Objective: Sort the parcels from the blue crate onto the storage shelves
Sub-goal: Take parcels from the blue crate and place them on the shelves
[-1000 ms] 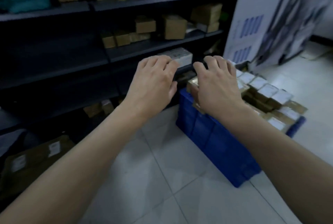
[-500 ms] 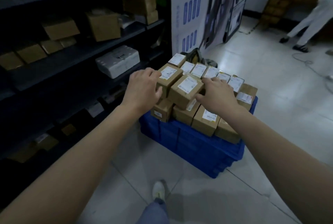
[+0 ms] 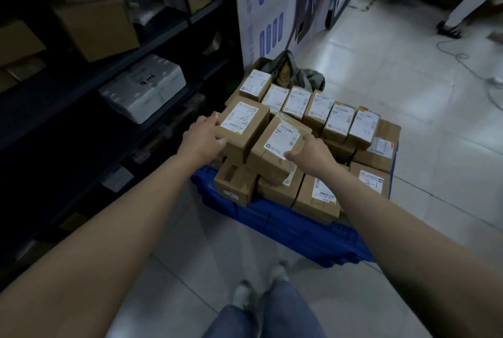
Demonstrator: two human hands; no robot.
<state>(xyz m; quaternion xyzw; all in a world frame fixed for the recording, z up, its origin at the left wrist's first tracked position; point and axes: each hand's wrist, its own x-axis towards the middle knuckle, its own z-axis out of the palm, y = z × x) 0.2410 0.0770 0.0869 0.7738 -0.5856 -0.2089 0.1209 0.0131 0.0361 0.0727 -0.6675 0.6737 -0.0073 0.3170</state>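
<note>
A blue crate (image 3: 285, 226) on the floor is heaped with several brown cardboard parcels bearing white labels. My left hand (image 3: 202, 140) grips the left side of the top-left parcel (image 3: 245, 128). My right hand (image 3: 310, 154) grips the right near edge of the tilted parcel (image 3: 275, 152) beside it. Both parcels rest on the heap. A row of smaller parcels (image 3: 315, 109) stands behind them. The dark storage shelves (image 3: 81, 84) run along the left.
On the shelves sit brown boxes (image 3: 95, 24) and a white foam box (image 3: 144, 87). A white printed board (image 3: 272, 3) leans behind the crate, with a grey bag (image 3: 294, 71) at its foot. A cable (image 3: 460, 60) crosses the floor; a person's leg (image 3: 468, 3) stands far right.
The view has dropped and come closer to the crate. My left hand has closed round the top-left parcel and my right hand has slid onto the tilted parcel's right edge.
</note>
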